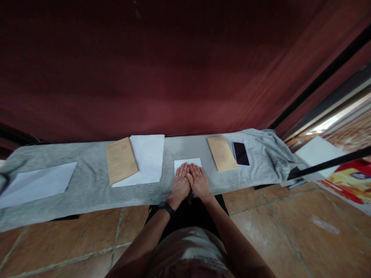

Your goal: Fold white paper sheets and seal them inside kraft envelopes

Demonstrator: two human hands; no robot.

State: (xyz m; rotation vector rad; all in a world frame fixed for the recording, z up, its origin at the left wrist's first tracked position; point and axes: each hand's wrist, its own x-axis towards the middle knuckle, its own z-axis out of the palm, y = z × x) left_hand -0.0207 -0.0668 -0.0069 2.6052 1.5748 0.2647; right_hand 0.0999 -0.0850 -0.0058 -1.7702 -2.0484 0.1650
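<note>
A small white sheet of paper [187, 160], probably folded, lies on the grey cloth right in front of me. My left hand [181, 183], with a dark band on its wrist, rests flat on the paper's near part. Beside it my right hand [198, 180] also lies flat on the paper, fingers stretched out, and the two thumbs meet in the middle. Both palms hide the paper's near edge. Neither hand grips anything.
Left of my hands, a brown envelope [121, 161] overlaps white sheets [149, 158]; farther left lies more white paper [40, 183]. To the right are another brown envelope [222, 153] and a phone [241, 153]. Grey cloth [89, 166] covers the narrow table before a red curtain [185, 77].
</note>
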